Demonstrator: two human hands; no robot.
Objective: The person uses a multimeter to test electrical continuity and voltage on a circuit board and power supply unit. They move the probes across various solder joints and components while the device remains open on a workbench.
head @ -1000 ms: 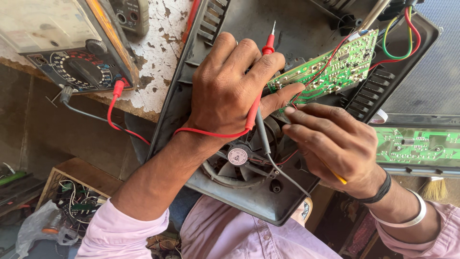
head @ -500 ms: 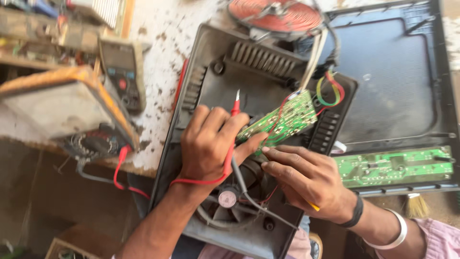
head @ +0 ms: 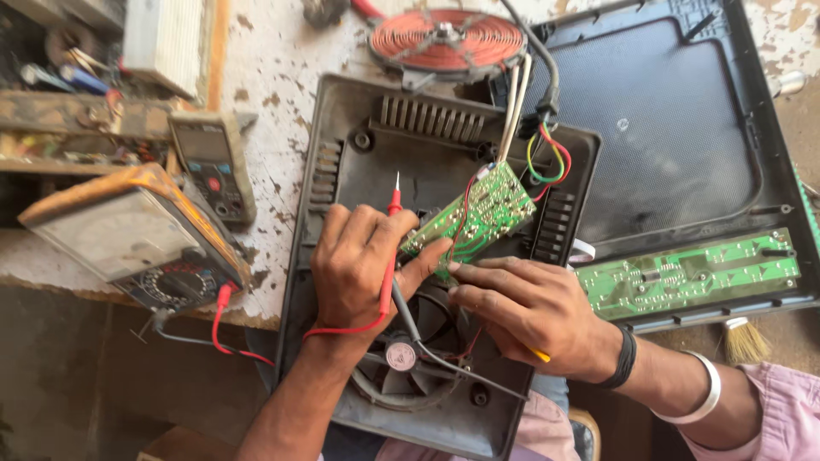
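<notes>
My left hand (head: 363, 265) holds a red test probe (head: 391, 239) between its fingers, tip pointing away, and its thumb presses the near edge of a green circuit board (head: 483, 209). The red lead (head: 256, 341) runs back to an orange analog multimeter (head: 141, 239) at the left. My right hand (head: 530, 312) grips the same board's lower edge, with a yellow-tipped tool (head: 538, 354) tucked under the fingers. The board sits tilted over an opened dark cooktop base (head: 350, 171) with a fan (head: 401, 354) below my hands. A black lead (head: 444, 354) crosses the fan.
A copper coil (head: 448, 38) lies at the far side, wired to the board. The cooktop's dark top panel (head: 649, 128) with a long green control board (head: 692, 273) lies to the right. A small grey digital meter (head: 209, 162) rests on the worn bench; a brush (head: 743, 341) lies near.
The view has pulled back and tilted up, bringing the copper coil and whole top panel into sight. Both hands stay on the green board with the red probe in my left.
</notes>
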